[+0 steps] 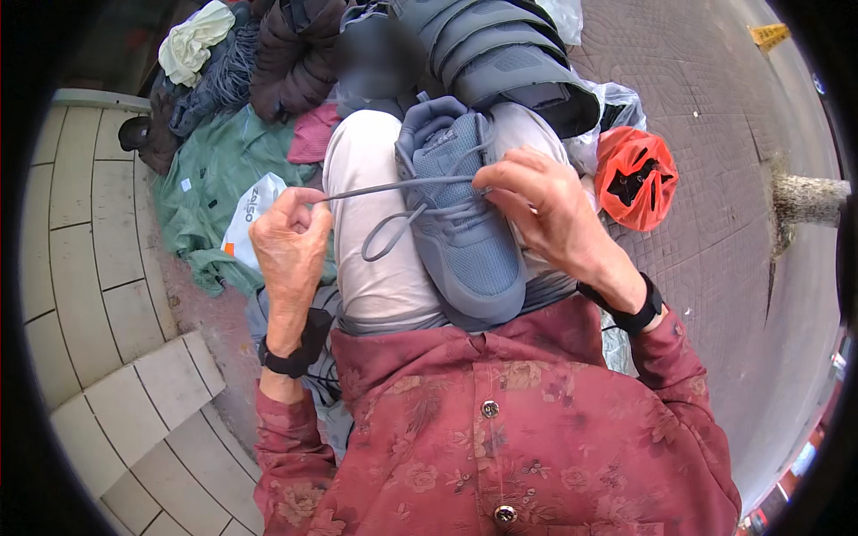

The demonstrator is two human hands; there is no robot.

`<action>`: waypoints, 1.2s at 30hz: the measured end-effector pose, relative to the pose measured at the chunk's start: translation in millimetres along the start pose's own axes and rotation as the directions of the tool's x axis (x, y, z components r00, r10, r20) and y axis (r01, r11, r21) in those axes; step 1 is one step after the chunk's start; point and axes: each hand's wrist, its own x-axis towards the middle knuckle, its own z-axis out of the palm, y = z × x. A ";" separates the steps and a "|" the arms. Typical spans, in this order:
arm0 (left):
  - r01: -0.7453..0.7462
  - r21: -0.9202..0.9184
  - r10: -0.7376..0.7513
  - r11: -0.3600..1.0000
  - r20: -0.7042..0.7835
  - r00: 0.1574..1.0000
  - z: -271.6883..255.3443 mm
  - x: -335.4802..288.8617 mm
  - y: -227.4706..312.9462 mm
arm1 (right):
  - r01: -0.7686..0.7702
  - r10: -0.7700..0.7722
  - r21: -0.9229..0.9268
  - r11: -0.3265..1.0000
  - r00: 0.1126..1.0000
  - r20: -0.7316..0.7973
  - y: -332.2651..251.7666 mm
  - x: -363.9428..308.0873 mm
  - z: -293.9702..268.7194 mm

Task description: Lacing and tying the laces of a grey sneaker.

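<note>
A blue-grey lace-up shoe (469, 255) lies across my lap, its toe toward my body and its ankle opening pointing away. The grey shoelace (393, 188) is stretched sideways above the shoe between my two hands. My left hand (290, 234) pinches the lace's left end between thumb and fingers. At the upper right of the shoe, my right hand (541, 210) is closed on the lace, its fingertips partly hiding the grip. A loose loop of lace hangs over the shoe's left side onto my pale trousers (371, 281).
Ahead stand nested dark grey shells (500, 54). Green sacking (214, 170), a white plastic bag (254, 214) and bundled dark clothing (295, 62) lie to the left. An orange-red bag (635, 179) sits right on the paving. Tiled steps (98, 250) border the far left; a post (809, 200) rises right.
</note>
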 end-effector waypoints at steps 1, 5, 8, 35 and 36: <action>-0.007 0.026 0.007 1.000 -0.025 1.000 -5.2 3.7 -5.6 | -0.120 0.112 0.193 0.974 0.992 0.054 1.6 2.3 -4.3; 0.042 0.117 -0.029 0.992 -0.107 0.994 -42.6 17.7 -54.7 | -0.404 0.216 0.537 0.740 0.900 0.380 9.7 14.0 -28.2; 0.119 0.172 -0.096 0.978 -0.134 0.986 -74.5 28.4 -102.3 | -0.472 0.246 0.483 0.737 0.854 0.459 18.9 25.9 -38.1; -0.303 -0.004 0.297 0.953 0.218 0.930 -24.6 23.0 29.4 | -0.157 0.138 0.201 0.967 0.985 0.107 31.8 41.1 -8.9; -0.369 -0.098 0.382 0.924 0.236 0.894 -1.9 11.8 46.2 | -0.148 0.128 0.209 0.967 0.986 0.106 32.2 42.0 -7.0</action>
